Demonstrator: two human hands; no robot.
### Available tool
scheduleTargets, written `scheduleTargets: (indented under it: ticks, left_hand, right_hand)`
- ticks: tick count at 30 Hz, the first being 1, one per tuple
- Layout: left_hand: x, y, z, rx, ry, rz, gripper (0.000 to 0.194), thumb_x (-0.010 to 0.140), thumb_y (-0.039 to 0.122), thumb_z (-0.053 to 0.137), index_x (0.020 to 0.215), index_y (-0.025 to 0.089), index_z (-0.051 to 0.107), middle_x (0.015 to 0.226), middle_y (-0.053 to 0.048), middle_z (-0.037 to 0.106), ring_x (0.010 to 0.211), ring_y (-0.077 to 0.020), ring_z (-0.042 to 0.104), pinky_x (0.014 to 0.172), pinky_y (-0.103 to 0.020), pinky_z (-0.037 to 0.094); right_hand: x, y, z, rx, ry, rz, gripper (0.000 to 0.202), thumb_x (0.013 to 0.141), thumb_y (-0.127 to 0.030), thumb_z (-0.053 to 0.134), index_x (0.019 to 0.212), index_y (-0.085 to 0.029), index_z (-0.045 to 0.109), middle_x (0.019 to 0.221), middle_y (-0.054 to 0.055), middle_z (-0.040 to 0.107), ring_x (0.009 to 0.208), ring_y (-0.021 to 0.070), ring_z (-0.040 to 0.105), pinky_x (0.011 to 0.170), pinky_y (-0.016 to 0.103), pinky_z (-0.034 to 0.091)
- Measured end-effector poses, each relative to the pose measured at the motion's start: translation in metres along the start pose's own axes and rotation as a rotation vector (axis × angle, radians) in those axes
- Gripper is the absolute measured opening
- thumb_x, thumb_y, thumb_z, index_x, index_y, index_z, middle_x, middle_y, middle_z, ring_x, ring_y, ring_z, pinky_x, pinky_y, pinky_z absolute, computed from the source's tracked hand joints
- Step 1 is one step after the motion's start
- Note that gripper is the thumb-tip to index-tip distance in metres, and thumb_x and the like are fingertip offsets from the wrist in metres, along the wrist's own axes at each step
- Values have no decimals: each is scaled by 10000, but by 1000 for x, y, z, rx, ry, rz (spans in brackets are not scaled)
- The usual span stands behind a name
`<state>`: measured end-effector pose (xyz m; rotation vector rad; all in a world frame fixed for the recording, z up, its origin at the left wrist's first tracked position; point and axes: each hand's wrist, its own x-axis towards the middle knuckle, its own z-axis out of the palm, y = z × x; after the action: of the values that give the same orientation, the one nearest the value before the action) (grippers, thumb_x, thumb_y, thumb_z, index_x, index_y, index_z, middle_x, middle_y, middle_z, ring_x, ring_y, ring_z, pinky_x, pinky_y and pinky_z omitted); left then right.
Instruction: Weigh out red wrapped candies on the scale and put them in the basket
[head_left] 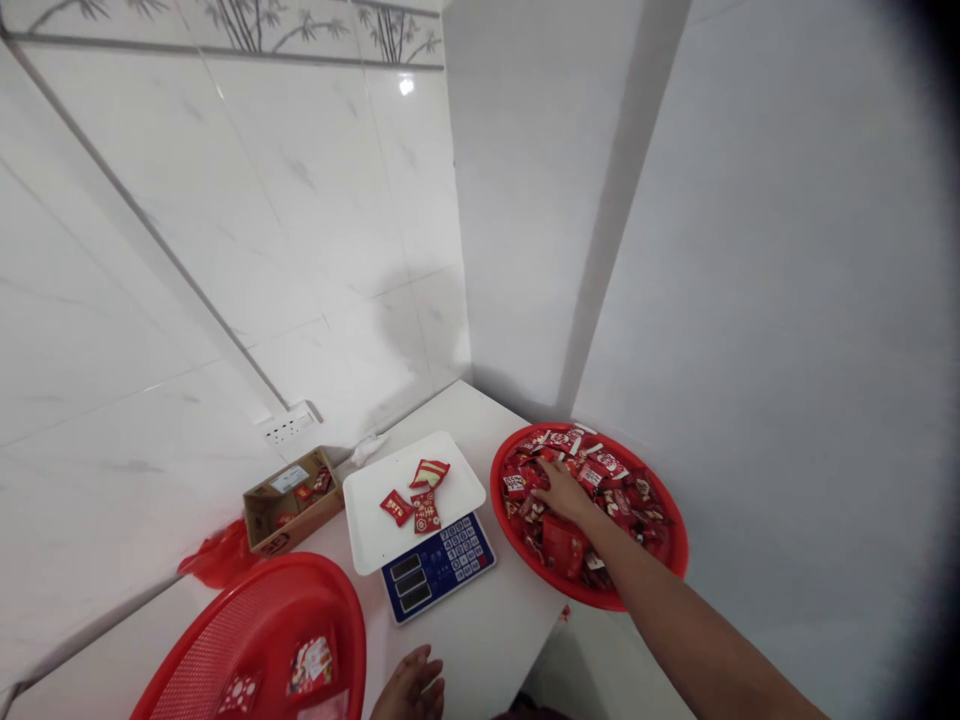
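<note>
While the right hand (562, 490) reaches in among the red packets (562, 545) heaped in the round red basket (679, 535), its grip stands parted, thumb away from forefinger, and I see nothing clamped there. The left hand (411, 688) hangs by the table (480, 410), loosely curled, seemingly bare. Those packets look light and slick-wrapped, perhaps brittle inside; I'd pinch one gently by its flat sealed end, sparing the middle.
</note>
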<state>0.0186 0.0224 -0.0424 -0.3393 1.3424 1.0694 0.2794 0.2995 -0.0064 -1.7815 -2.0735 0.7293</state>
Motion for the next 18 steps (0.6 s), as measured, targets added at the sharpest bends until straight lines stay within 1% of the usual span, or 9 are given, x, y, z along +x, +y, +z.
scheduleTargets:
  ticks: [1, 3, 5, 7, 9, 11, 14, 16, 18]
  left_hand:
    - [2, -1, -1, 0, 2, 9, 433, 716, 255, 651, 1116, 256, 487, 759, -22, 636, 633, -161, 617, 686, -279, 439]
    - [5, -3, -2, -9, 2, 24, 396, 721, 263, 646, 1088, 246, 498, 761, -27, 638, 635, -161, 618, 676, -274, 439]
    - [6, -5, -3, -16, -9, 25, 348, 735, 263, 631, 1058, 238, 504, 764, -29, 639, 635, -158, 620, 667, -269, 440]
    - [5, -6, -2, -9, -8, 30, 290, 749, 253, 615, 1018, 234, 508, 747, -22, 632, 616, -149, 614, 654, -262, 437]
    - [0, -4, 3, 17, -6, 41, 244, 753, 248, 611, 973, 225, 508, 731, -14, 622, 593, -136, 602, 635, -252, 429]
    - [-10, -1, 13, 60, -35, 57, 232, 744, 249, 622, 939, 217, 501, 733, -8, 613, 584, -125, 589, 620, -242, 419]
    - [-35, 5, 37, 148, -173, 143, 284, 735, 291, 635, 974, 209, 504, 805, -22, 613, 660, -135, 592, 654, -257, 427]
    - [-55, 9, 56, 210, -294, 242, 364, 737, 344, 635, 1050, 208, 508, 961, -65, 610, 829, -174, 594, 733, -295, 443]
    - [-72, 12, 76, 245, -401, 322, 461, 718, 373, 657, 1125, 226, 495, 1156, -104, 552, 1040, -221, 527, 806, -340, 442]
  right_hand:
    - [-1, 0, 2, 4, -9, -3, 563, 675, -227, 647, 1211, -146, 495, 1279, 146, 475, 1104, 243, 512, 916, 304, 366]
    - [-4, 3, 3, 16, -25, -15, 430, 653, -220, 664, 1070, -144, 590, 1169, 132, 555, 1026, 237, 552, 884, 296, 383]
    - [-8, 5, 0, 33, -27, -35, 231, 676, -236, 641, 891, -151, 640, 1011, 104, 623, 955, 226, 571, 857, 291, 395]
    - [-11, 7, -8, 53, 1, -47, 123, 712, -253, 598, 793, -167, 634, 911, 82, 639, 922, 222, 566, 851, 300, 395]
    - [-13, 7, -20, 76, 57, -42, 120, 743, -272, 554, 777, -175, 616, 893, 81, 635, 920, 230, 550, 862, 322, 387]
    - [-17, 4, -33, 109, 112, -33, 161, 772, -307, 509, 788, -174, 600, 908, 92, 628, 923, 241, 537, 871, 346, 379]
    - [-32, -11, -47, 181, 129, -54, 226, 790, -382, 480, 798, -185, 589, 896, 74, 637, 881, 236, 546, 833, 343, 404]
    - [-50, -29, -47, 296, 16, -114, 251, 776, -428, 501, 784, -196, 593, 846, 39, 651, 820, 220, 564, 769, 318, 433]
    - [-73, -50, -37, 489, -234, -197, 262, 764, -441, 525, 782, -191, 600, 805, 21, 658, 764, 203, 577, 704, 296, 450]
